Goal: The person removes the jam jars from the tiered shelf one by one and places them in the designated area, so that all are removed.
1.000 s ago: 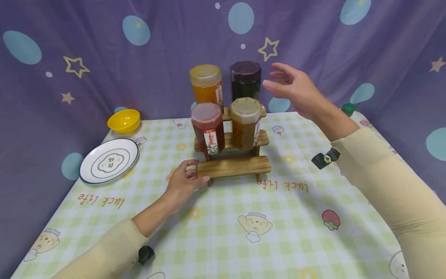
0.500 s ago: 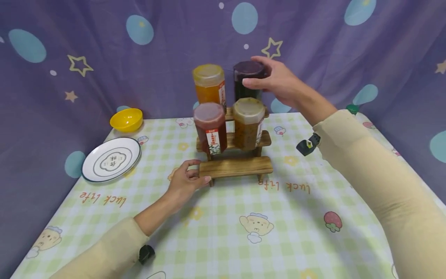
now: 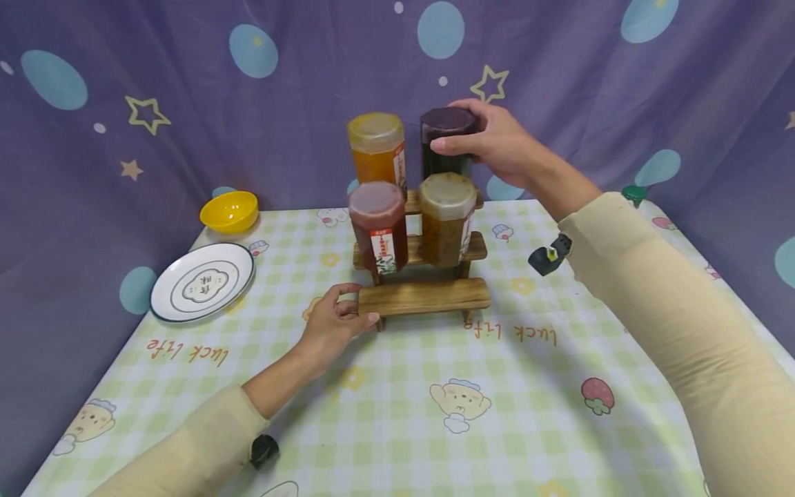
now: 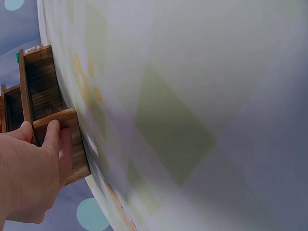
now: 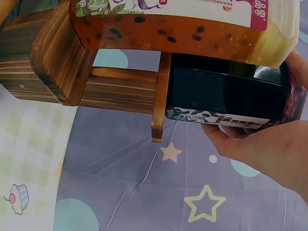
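Observation:
A stepped wooden rack [image 3: 425, 297] stands on the table with its bottom step bare. My left hand [image 3: 330, 323] grips that step's left end; in the left wrist view its fingers [image 4: 52, 134] hold the side board. Up on the top step, my right hand [image 3: 506, 141] holds a dark jar [image 3: 448, 148] near its lid, thumb in front and fingers behind. The right wrist view has this dark jar [image 5: 226, 91] sitting against the top step. Beside it stands an orange-yellow jar [image 3: 376, 155]. A red jar [image 3: 377, 228] and a brown, seed-flecked jar [image 3: 447, 224] occupy the middle step.
On the left, a yellow bowl [image 3: 230, 212] sits behind a white plate [image 3: 202, 281]. A green-capped item [image 3: 634, 195] shows past the right forearm. A purple curtain [image 3: 298, 103] hangs behind the checked tablecloth [image 3: 397, 428].
My right hand has moved left to the dark jar and taken hold of it. My left hand has stayed on the rack. The whole scene has drifted slightly right in the head view.

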`<state>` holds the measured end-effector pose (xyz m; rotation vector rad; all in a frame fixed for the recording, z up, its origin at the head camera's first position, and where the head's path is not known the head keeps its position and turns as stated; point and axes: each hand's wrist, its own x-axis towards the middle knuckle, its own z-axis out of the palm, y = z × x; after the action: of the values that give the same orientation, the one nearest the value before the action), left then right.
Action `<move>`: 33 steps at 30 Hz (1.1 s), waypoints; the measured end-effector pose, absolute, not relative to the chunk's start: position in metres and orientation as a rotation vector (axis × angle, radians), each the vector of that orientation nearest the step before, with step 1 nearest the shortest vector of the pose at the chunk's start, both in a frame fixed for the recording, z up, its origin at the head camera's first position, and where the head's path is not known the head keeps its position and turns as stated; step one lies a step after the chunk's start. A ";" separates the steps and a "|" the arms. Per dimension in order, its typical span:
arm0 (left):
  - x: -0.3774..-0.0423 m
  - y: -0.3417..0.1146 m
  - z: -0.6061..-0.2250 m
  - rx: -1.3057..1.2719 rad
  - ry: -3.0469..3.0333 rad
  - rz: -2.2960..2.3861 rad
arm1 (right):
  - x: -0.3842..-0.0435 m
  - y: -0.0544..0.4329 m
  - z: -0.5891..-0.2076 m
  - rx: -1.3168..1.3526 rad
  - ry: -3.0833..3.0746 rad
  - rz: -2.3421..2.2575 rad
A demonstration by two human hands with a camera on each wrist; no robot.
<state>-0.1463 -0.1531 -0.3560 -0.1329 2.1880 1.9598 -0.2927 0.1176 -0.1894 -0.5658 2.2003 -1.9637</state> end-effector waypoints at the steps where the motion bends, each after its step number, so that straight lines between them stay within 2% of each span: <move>1: -0.146 -0.153 -0.356 -0.134 2.187 1.961 | -0.293 0.117 -0.189 -0.567 2.199 -1.967; 18: -0.146 -0.153 -0.356 -0.107 2.178 1.964 | -0.293 0.123 -0.185 -0.409 2.183 -2.104; 33: -0.144 -0.155 -0.355 -0.097 2.202 1.946 | -0.284 0.169 -0.171 -0.407 2.199 -2.272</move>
<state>-0.1443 -0.1553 -0.3546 -0.0974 2.2018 1.9462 -0.2844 0.1691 -0.1711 -0.4070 2.1992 -2.2718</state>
